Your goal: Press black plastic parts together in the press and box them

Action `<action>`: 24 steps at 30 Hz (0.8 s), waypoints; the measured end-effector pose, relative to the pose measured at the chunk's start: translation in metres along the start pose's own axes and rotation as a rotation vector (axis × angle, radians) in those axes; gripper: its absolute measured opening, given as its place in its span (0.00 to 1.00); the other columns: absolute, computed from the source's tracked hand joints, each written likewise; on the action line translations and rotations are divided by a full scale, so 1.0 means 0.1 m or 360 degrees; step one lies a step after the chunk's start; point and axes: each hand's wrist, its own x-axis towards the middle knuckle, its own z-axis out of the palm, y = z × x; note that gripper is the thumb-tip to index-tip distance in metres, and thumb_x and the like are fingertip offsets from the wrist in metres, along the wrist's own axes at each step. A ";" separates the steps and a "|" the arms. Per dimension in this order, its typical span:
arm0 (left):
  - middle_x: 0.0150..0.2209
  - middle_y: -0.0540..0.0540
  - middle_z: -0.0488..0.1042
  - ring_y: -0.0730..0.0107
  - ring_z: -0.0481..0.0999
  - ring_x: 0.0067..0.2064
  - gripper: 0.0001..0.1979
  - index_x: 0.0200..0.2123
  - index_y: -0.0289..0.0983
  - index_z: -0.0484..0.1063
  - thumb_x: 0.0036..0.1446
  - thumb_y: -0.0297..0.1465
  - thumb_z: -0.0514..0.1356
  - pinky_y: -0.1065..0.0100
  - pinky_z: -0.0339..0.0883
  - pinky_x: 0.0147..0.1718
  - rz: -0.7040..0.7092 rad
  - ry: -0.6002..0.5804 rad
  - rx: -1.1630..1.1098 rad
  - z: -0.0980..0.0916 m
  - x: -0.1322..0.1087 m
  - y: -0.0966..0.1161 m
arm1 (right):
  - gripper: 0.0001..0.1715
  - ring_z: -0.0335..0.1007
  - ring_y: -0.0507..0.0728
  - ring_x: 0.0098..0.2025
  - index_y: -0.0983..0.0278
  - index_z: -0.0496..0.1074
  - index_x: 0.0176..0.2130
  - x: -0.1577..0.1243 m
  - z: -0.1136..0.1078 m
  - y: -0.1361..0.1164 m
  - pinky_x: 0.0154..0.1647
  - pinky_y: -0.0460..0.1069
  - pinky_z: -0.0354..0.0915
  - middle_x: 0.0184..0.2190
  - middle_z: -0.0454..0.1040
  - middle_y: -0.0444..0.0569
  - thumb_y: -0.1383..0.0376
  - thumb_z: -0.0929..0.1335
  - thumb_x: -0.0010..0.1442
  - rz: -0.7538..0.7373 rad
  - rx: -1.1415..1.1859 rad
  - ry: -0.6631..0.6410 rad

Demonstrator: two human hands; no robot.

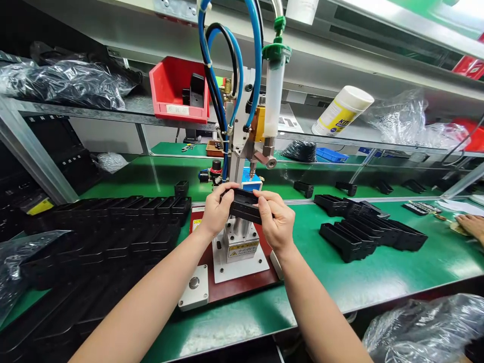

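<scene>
Both hands grip one black plastic housing [245,204] at the centre of the green bench. My left hand [216,210] pinches its left end and my right hand [278,222] wraps its right end. The housing sits over a metal fixture block [238,241] with a yellow warning label, on a dark red base plate [234,287]. Right above hangs a glue dispenser [273,101] with a white syringe, its nozzle [251,170] pointing down just behind the part.
Rows of black housings [124,222] fill the bench to the left and a smaller group [372,227] lies to the right. A silver push button [194,282] sits front left of the base. Another person's hand [471,224] rests at the far right edge. Blue hoses [223,75] rise overhead.
</scene>
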 end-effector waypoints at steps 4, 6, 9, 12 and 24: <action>0.39 0.46 0.77 0.63 0.74 0.42 0.14 0.39 0.37 0.76 0.58 0.33 0.52 0.64 0.67 0.45 0.0054 0.0057 0.0058 0.01 0.00 -0.02 | 0.18 0.75 0.58 0.40 0.62 0.77 0.29 -0.01 0.02 -0.02 0.42 0.54 0.70 0.38 0.79 0.52 0.67 0.63 0.66 0.0046 -0.0072 0.0029; 0.39 0.46 0.77 0.62 0.74 0.42 0.15 0.39 0.37 0.76 0.59 0.33 0.51 0.64 0.67 0.45 0.0076 0.0042 0.0146 0.00 0.00 -0.02 | 0.19 0.76 0.59 0.40 0.61 0.78 0.28 0.01 0.01 -0.04 0.41 0.54 0.71 0.38 0.79 0.51 0.66 0.63 0.66 0.0100 -0.0094 0.0002; 0.39 0.46 0.78 0.63 0.74 0.41 0.15 0.39 0.37 0.77 0.59 0.33 0.51 0.64 0.67 0.43 0.0072 0.0017 0.0226 -0.03 0.00 -0.02 | 0.19 0.77 0.58 0.39 0.61 0.79 0.28 0.04 -0.01 -0.04 0.41 0.54 0.71 0.37 0.80 0.50 0.66 0.63 0.66 0.0192 -0.0085 -0.0038; 0.38 0.48 0.78 0.64 0.74 0.40 0.15 0.39 0.37 0.77 0.59 0.33 0.51 0.66 0.66 0.41 0.0056 0.0037 0.0231 -0.02 0.00 -0.03 | 0.18 0.77 0.58 0.39 0.62 0.79 0.28 0.04 0.00 -0.03 0.41 0.53 0.71 0.37 0.80 0.51 0.66 0.64 0.65 0.0253 -0.0027 -0.0036; 0.37 0.46 0.77 0.64 0.74 0.39 0.14 0.36 0.37 0.75 0.57 0.34 0.51 0.66 0.66 0.39 -0.0060 0.0157 -0.0024 0.08 -0.03 -0.04 | 0.19 0.76 0.58 0.40 0.63 0.75 0.28 -0.04 0.08 -0.01 0.42 0.53 0.70 0.37 0.79 0.53 0.63 0.62 0.67 0.0196 0.0027 0.0108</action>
